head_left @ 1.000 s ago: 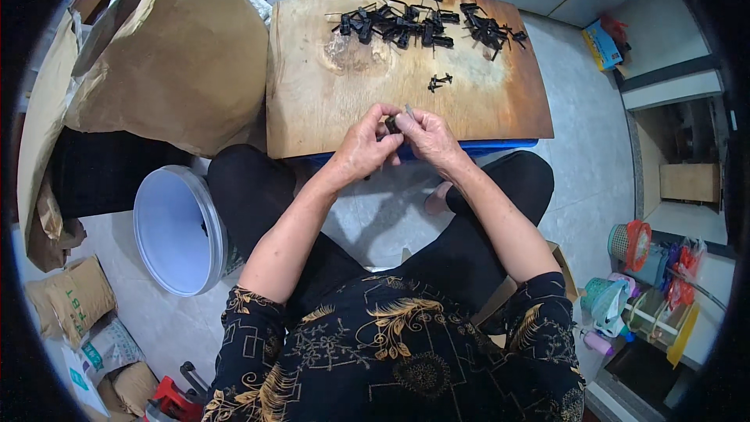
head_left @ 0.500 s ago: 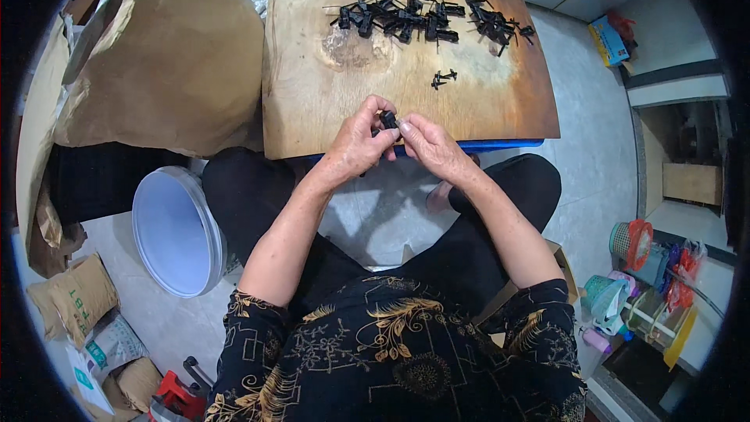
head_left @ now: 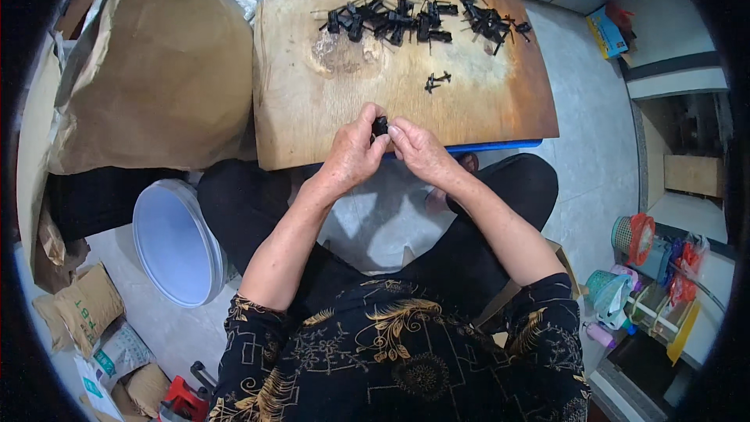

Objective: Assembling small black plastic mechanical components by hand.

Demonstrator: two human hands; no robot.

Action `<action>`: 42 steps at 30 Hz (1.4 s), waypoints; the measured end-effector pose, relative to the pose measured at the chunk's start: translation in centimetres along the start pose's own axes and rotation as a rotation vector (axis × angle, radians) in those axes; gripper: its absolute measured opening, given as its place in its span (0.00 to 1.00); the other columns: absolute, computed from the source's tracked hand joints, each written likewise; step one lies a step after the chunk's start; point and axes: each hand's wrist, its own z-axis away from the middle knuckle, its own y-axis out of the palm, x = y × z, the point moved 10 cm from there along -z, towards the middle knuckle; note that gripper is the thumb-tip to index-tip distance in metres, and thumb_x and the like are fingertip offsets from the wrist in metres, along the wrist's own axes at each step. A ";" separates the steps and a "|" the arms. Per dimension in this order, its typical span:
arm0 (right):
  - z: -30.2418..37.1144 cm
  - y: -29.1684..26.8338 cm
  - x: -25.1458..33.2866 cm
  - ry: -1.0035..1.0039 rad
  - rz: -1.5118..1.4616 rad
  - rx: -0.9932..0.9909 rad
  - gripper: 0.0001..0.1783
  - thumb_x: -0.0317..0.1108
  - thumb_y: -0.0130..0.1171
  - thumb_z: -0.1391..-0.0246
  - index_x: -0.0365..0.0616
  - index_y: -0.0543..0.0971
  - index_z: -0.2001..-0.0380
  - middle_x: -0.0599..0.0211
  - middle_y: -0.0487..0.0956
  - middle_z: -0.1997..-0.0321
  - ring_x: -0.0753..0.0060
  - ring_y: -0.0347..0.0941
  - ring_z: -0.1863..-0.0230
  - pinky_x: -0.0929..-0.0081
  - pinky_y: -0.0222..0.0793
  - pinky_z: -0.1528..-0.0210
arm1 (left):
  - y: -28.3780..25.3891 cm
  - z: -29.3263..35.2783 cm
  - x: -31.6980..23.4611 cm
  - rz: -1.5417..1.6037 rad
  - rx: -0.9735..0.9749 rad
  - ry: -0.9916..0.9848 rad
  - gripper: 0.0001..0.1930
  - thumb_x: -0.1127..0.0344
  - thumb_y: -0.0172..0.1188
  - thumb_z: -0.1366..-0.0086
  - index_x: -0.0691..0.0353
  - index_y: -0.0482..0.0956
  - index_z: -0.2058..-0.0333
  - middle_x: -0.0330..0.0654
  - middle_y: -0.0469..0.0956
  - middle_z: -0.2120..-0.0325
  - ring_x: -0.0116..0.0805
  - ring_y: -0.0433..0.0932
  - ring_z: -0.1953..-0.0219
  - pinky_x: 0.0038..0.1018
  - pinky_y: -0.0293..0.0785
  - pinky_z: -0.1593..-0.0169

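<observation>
Both hands, left hand (head_left: 353,158) and right hand (head_left: 418,152), pinch one small black plastic part (head_left: 380,125); a heap of black parts (head_left: 422,19) waits on the wooden desk (head_left: 328,109).

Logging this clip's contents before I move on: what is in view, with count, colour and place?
board: one, wooden, in front of the person.
parts pile: many, black, along the board's far edge.
loose part: one small cluster, black, mid-board, apart from the pile.
held part: one, black, between both hands' fingertips.
sack: one large, brown, left of the board.
bucket: one, white, on the floor by the left knee.
bags: several, tan, lower left.
containers: several, mixed colours, lower right.
left hand: grip on the held part.
right hand: grip on the held part.
</observation>
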 end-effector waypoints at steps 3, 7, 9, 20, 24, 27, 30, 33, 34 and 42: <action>-0.8 0.6 1.0 -0.010 -0.189 0.029 0.15 0.39 0.42 0.38 0.39 0.68 0.73 0.70 0.66 0.83 0.76 0.64 0.78 0.74 0.62 0.74 | -1.3 -0.1 -0.8 -0.052 -0.076 0.041 0.14 0.71 0.54 0.45 0.63 0.64 0.60 0.56 0.71 0.77 0.55 0.73 0.74 0.39 0.68 0.71; -0.9 1.1 2.8 0.016 -0.356 0.134 0.16 0.43 0.41 0.38 0.43 0.70 0.69 0.77 0.61 0.84 0.85 0.56 0.83 0.82 0.53 0.82 | -5.3 1.3 -1.4 0.055 -0.173 -0.048 0.14 0.73 0.53 0.44 0.63 0.64 0.58 0.49 0.72 0.76 0.40 0.73 0.78 0.31 0.69 0.74; -0.8 1.4 2.8 0.002 -0.349 0.150 0.18 0.47 0.41 0.38 0.44 0.71 0.64 0.80 0.59 0.85 0.88 0.51 0.88 0.86 0.48 0.87 | -10.1 3.6 -2.5 0.170 -0.304 -0.094 0.15 0.75 0.52 0.43 0.62 0.63 0.57 0.43 0.70 0.75 0.28 0.71 0.80 0.23 0.68 0.77; 0.4 0.5 1.0 0.064 -0.189 0.054 0.15 0.44 0.45 0.40 0.43 0.71 0.66 0.82 0.59 0.85 0.88 0.52 0.86 0.85 0.48 0.86 | -32.6 29.5 8.9 -0.413 -0.640 -0.542 0.18 0.74 0.47 0.44 0.64 0.59 0.54 0.41 0.68 0.82 0.26 0.70 0.85 0.21 0.62 0.85; -0.2 -0.1 -0.4 0.066 -0.088 0.051 0.12 0.41 0.50 0.43 0.43 0.72 0.66 0.82 0.62 0.83 0.89 0.56 0.82 0.85 0.53 0.82 | -30.7 33.5 17.6 -0.356 -0.508 -0.712 0.15 0.75 0.46 0.46 0.63 0.60 0.58 0.43 0.68 0.83 0.31 0.70 0.87 0.25 0.65 0.86; -3.0 -3.3 -1.4 0.084 -0.062 -0.023 0.12 0.38 0.52 0.44 0.42 0.71 0.61 0.78 0.69 0.78 0.87 0.62 0.77 0.83 0.60 0.75 | -28.4 33.2 21.2 -0.333 -0.330 -0.778 0.15 0.75 0.47 0.47 0.63 0.60 0.58 0.45 0.70 0.82 0.33 0.71 0.88 0.27 0.65 0.87; -6.3 -10.3 -3.5 0.121 0.262 -0.246 0.19 0.39 0.56 0.50 0.42 0.70 0.57 0.66 0.75 0.73 0.76 0.70 0.72 0.77 0.67 0.68 | -25.7 30.7 23.1 -0.406 -0.105 -0.853 0.17 0.73 0.49 0.47 0.63 0.60 0.57 0.51 0.75 0.79 0.42 0.76 0.83 0.36 0.70 0.81; -8.6 -14.9 -4.2 0.091 0.466 -0.432 0.23 0.39 0.57 0.54 0.45 0.69 0.53 0.52 0.77 0.67 0.58 0.75 0.65 0.68 0.69 0.61 | -23.6 29.0 23.9 -0.606 0.070 -0.494 0.19 0.69 0.51 0.43 0.64 0.62 0.53 0.53 0.77 0.73 0.51 0.77 0.68 0.44 0.69 0.64; -9.6 -14.9 -4.2 0.081 0.458 -0.417 0.23 0.39 0.57 0.54 0.45 0.69 0.53 0.52 0.77 0.67 0.58 0.75 0.65 0.68 0.69 0.61 | -24.1 30.8 25.8 -0.612 0.060 -0.509 0.19 0.69 0.51 0.43 0.64 0.62 0.53 0.53 0.77 0.73 0.51 0.77 0.68 0.44 0.69 0.64; -11.9 -16.5 -5.3 0.172 0.727 -0.397 0.22 0.38 0.53 0.54 0.47 0.69 0.53 0.53 0.76 0.58 0.48 0.71 0.55 0.59 0.66 0.53 | -23.2 33.7 29.5 -0.164 -0.162 -0.829 0.19 0.58 0.47 0.38 0.66 0.71 0.54 0.51 0.76 0.62 0.41 0.74 0.58 0.37 0.67 0.55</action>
